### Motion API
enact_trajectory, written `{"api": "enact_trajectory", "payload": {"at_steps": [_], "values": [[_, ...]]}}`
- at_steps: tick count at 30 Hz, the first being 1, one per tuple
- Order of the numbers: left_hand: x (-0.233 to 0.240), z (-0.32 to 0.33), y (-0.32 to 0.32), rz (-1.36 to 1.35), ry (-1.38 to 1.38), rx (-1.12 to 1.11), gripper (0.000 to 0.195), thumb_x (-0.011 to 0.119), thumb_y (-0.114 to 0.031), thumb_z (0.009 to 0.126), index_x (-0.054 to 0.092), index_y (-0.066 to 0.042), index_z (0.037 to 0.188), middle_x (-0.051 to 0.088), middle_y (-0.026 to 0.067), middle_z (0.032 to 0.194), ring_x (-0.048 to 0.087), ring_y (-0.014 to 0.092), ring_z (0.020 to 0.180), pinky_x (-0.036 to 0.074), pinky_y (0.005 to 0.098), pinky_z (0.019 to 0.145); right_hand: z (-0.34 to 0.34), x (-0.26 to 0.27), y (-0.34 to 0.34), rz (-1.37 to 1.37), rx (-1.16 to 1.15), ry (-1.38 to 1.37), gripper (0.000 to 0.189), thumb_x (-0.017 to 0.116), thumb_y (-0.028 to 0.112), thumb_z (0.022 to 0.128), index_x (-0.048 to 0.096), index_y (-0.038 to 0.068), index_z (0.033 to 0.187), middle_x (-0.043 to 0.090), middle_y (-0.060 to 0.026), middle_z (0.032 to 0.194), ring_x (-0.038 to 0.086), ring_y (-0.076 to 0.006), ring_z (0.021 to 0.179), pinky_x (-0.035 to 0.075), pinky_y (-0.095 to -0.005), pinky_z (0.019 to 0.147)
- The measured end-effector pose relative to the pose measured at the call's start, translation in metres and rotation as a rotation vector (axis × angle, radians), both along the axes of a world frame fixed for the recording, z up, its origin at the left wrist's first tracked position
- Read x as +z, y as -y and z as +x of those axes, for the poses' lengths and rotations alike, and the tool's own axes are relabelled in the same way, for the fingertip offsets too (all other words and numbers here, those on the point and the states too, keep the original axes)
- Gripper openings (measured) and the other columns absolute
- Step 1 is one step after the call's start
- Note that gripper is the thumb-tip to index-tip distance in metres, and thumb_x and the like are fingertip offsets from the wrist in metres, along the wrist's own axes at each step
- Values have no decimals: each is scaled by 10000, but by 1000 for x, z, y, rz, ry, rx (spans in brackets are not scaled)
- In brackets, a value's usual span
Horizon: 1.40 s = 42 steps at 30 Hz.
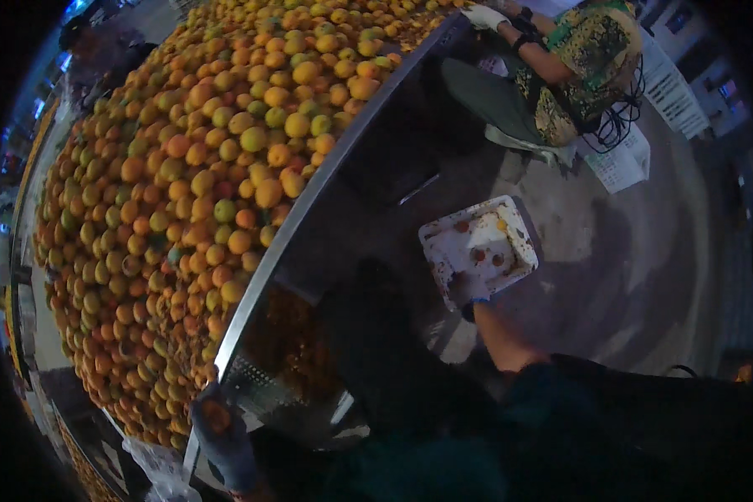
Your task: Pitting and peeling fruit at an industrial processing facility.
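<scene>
My left hand (227,439), in a grey glove, is at the near end of the table's metal rim (288,219). In it lies an orange-brown piece of fruit (216,416), apparently an apricot half. A large heap of orange, yellow and greenish apricots (182,188) rises beyond the rim. My right hand (467,292), gloved with a blue cuff, reaches over the near edge of a stained white plastic tray (439,248). Blur hides its fingers. Several small orange and brown fruit pieces (497,258) lie in the tray.
Below the rim stands a perforated container (251,376) beside an orange mass of fruit (295,339). A co-worker (590,69) with a white-gloved hand (484,17) sits at upper right. Another person (100,53) is across the heap. A clear plastic bag (160,467) hangs lower left.
</scene>
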<state>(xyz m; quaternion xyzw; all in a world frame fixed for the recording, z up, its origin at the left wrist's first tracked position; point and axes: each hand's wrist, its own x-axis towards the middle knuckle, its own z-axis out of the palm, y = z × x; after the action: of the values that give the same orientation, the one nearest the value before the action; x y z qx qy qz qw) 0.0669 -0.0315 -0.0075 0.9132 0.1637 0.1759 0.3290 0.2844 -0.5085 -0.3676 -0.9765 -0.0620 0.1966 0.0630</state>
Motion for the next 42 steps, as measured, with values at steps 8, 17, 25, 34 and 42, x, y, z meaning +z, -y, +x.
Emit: {"api": "enact_trajectory", "payload": {"at_steps": [8,17,25,34,42], "values": [[-12,37,2,-826,104,433,403,497,-278,984,517,58,1205,620,89,946,581,121,794,510,238,713,-24,12,-60,179,-511,-234,331,457,282,913,659,64,1059,644,-224,1049,609,-390,1027,473,-477,878],[-19,64,11,-1006,29,469,469,478,-390,968,546,24,1177,558,24,778,546,102,711,529,289,612,2,30,-59,29,-386,-462,351,477,294,898,658,97,1125,634,-195,1138,610,-365,1052,476,-455,903],[-24,71,13,-908,-64,408,481,437,-408,979,550,9,1189,571,32,817,556,120,782,511,279,649,-31,23,29,11,-487,-361,384,451,331,914,643,76,1127,629,-214,1132,593,-384,1071,473,-471,899],[-20,85,22,-1064,-125,136,489,456,-394,982,538,23,1222,597,52,846,550,98,762,450,197,674,-109,-94,255,1258,-1648,298,364,466,293,939,588,46,1177,625,-154,1117,574,-279,1046,470,-378,884],[4,104,56,-1083,25,228,429,459,-323,992,512,7,1262,625,70,1019,484,55,670,395,191,579,-37,-27,150,381,-682,132,232,506,212,882,625,61,1010,659,-127,993,613,-257,932,475,-370,804]]}}
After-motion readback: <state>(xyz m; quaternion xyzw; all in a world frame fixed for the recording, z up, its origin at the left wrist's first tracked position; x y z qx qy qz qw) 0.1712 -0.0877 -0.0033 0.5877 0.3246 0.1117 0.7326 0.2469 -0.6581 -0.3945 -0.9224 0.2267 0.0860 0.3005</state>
